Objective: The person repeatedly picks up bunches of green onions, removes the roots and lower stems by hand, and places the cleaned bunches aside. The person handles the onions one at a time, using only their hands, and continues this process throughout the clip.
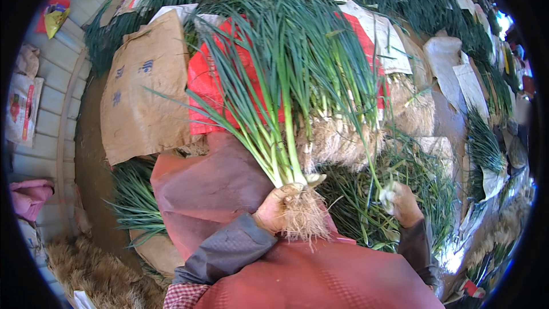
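My left hand [274, 209] is closed around the white lower ends of a bunch of green onions [286, 143]. Their tangled pale roots [307, 214] hang below the fist, and the long green tops fan away from me. Off to the right, my right hand [405, 203] pinches a whitish piece at the end of a long green onion leaf [372, 160], apart from the bunch. Under that hand spreads a heap of loose green leaves [360, 206]. Just beyond my lap lie more green onions [337, 91] with their roots toward me, on a red sack [214, 80].
A brown sack [148, 86] lies at the left, with more green onions [134, 197] nearer me. Further piles of onions [446, 14], partly under white sacks [377, 34], fill the far side. A pale panelled wall [51, 109] runs along the left, and dry brown roots [97, 272] lie at lower left.
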The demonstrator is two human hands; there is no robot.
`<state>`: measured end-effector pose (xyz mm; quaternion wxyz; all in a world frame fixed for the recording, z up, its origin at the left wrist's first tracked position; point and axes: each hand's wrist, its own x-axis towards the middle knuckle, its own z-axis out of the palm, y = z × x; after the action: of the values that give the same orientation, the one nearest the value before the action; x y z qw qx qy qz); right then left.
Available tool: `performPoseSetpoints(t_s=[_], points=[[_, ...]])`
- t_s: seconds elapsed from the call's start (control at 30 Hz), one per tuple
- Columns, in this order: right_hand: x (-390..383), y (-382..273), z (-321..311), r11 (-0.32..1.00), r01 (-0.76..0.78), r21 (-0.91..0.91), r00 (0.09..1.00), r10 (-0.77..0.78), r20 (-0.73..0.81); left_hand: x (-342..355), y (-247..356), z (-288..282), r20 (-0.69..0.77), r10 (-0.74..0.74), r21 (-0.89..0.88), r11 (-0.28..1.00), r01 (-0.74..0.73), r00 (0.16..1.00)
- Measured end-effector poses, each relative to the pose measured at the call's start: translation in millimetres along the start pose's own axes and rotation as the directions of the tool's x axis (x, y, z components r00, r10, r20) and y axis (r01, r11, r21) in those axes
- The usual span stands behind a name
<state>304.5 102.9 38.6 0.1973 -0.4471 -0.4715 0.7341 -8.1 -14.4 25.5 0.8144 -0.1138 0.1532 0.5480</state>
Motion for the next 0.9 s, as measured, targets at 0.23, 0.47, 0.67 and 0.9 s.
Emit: performPoseSetpoints(t_s=[0.23,0.47,0.67,0.9], points=[[48,8,75,0.889,0.146,0.434,0.959,-0.235,0.158,6,-11,-17,0.081,-0.09,-0.025,0.995,0.092,0.993],[59,-6,108,0.996,0.021,0.081,0.964,-0.042,0.264,10,-13,-18,-0.044,-0.031,0.066,0.997,0.034,0.999],[60,-26,128,0.677,0.408,-0.613,0.913,-0.313,0.262,16,-19,-18,-0.081,0.055,0.112,0.993,-0.046,0.995],[16,-45,91,0.887,-0.074,-0.456,0.953,0.198,0.23,10,-17,-23,-0.081,0.066,-0.078,0.994,-0.072,0.995]])
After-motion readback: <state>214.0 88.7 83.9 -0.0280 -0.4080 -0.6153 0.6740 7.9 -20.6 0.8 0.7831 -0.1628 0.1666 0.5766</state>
